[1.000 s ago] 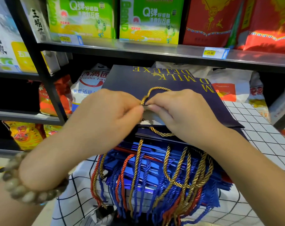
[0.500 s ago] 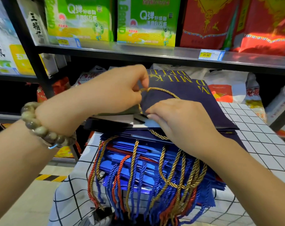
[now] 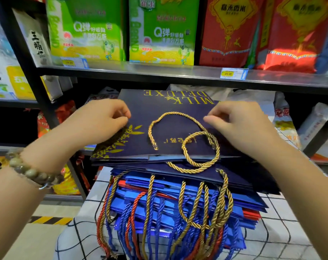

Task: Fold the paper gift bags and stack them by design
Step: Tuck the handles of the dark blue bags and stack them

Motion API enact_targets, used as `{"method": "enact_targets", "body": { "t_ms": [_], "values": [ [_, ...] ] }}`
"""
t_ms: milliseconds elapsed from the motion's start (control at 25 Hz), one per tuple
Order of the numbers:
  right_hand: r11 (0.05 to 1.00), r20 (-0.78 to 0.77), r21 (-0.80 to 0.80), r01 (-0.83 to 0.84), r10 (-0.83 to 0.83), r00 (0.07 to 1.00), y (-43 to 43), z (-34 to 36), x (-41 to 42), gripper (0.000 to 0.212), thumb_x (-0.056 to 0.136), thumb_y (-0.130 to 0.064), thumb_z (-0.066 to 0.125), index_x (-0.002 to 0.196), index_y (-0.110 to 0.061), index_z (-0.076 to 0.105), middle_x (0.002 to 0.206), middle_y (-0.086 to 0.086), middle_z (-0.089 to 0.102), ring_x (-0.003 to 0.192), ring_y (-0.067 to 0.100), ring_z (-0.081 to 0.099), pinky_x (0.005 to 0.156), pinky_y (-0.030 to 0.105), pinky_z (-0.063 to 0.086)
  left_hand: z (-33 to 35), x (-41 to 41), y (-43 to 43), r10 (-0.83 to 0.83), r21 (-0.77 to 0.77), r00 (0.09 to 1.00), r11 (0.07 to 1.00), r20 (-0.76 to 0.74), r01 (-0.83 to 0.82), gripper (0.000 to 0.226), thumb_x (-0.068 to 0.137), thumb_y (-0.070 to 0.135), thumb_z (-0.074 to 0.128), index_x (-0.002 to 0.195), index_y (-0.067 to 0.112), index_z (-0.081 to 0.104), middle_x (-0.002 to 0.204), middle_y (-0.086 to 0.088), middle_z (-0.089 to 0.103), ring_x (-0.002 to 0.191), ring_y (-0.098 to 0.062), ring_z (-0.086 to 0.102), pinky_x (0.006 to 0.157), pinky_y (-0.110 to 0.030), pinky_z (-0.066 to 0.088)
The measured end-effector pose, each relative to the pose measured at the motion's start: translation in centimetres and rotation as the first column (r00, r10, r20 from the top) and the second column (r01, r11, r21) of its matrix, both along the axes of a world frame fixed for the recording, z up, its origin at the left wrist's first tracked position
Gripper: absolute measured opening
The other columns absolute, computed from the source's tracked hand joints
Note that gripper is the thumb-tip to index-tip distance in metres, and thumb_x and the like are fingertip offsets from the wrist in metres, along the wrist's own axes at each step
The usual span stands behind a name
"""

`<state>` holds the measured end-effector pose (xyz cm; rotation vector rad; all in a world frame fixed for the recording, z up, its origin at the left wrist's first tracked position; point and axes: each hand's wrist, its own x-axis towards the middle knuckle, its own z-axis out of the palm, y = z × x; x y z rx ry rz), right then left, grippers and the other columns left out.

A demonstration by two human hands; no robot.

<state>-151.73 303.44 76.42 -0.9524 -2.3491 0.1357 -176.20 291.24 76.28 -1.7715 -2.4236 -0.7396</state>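
Shop shelves (image 3: 159,74) behind checked tablecloth (image 3: 283,231) under stacked gift bags (image 3: 178,128)

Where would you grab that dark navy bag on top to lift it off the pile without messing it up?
Probably by its two side edges, coming in from the left and the right. The navy bag lies folded flat on the stack of bags, so only its edges offer a pinch. The gold cord handle lies loose on top and would likely let the bag dangle.

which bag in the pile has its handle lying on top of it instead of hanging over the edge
The dark navy bag on top, with gold MILK DELUXE lettering: its gold rope handle lies looped on its face.
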Motion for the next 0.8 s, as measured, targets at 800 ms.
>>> {"method": "enact_targets", "body": {
  "t_ms": [800],
  "values": [
    [0.694,-0.24,-0.715,0.089,-0.364,0.9,5.9,-2.5,2.5,0.03,0.079,-0.035,0.071,0.073,-0.011,0.054,0.07,0.006,0.063,0.056,0.02,0.06,0.05,0.025,0.045,-3.6,-1.5,2.4,0.077,0.052,0.566,0.977,0.821,-0.208,0.03,0.094,0.007,0.048,0.124,0.01,0.05,0.074,-0.005,0.067,0.049,-0.004,0.061,0.052,-0.013,0.047]
  ]
}}
